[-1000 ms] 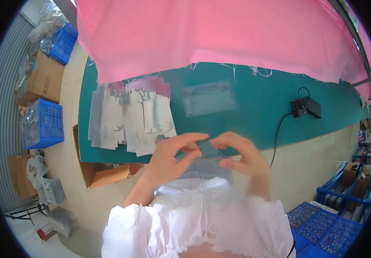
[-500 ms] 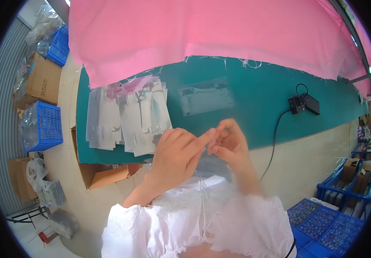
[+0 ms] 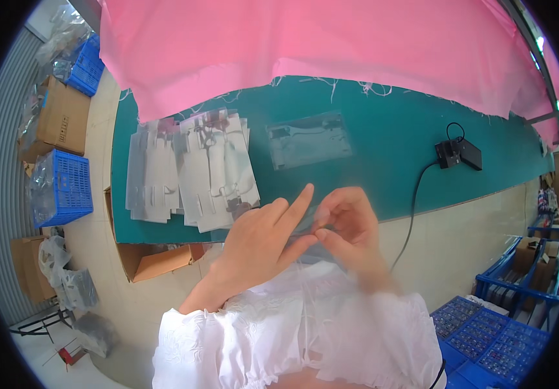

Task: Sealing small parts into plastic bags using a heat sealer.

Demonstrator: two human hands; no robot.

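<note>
Head view, left: a blue crate [image 3: 72,185] holds clear plastic bags [image 3: 41,188]. Stacked clear sheets [image 3: 218,175] lie left of the fingers. The left hand [image 3: 256,236] spreads index and thumb; the right hand [image 3: 350,223] bends its fingertips together. Between them a see-through film [image 3: 304,225] is mostly hidden; whether either grips it I cannot tell. Near right, blue trays [image 3: 435,314] hold blurred small pieces [image 3: 493,334].
</note>
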